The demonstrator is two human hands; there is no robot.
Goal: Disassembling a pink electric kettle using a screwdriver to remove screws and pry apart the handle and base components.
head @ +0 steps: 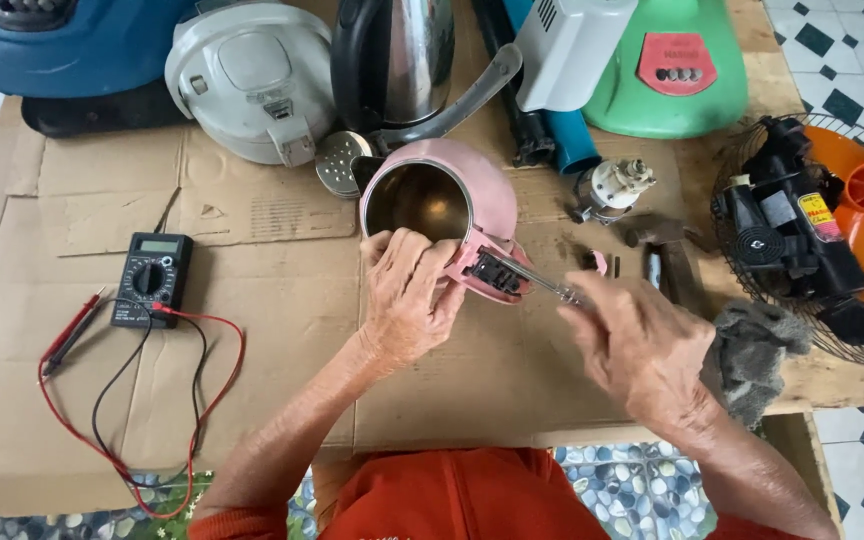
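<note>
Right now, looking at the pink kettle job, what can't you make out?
Head view only:
- Screwdriver handle: hidden inside the right hand.
- Kettle near rim: covered by the left hand.
- Screw or part under the tip: too small to tell.
- Meter display: too small to read.
- Fan: cut off by the right edge.

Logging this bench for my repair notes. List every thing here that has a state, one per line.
Pink kettle: on its side, lid off, handle casing open.
Left hand: grip closed on the kettle's rim.
Right hand: grip closed on a screwdriver, tip at the open handle.
Multimeter: flat on the cardboard, red and black leads plugged in, loose.
Steel kettle: upright.
Fan: lying down, grille off, motor exposed.
</note>
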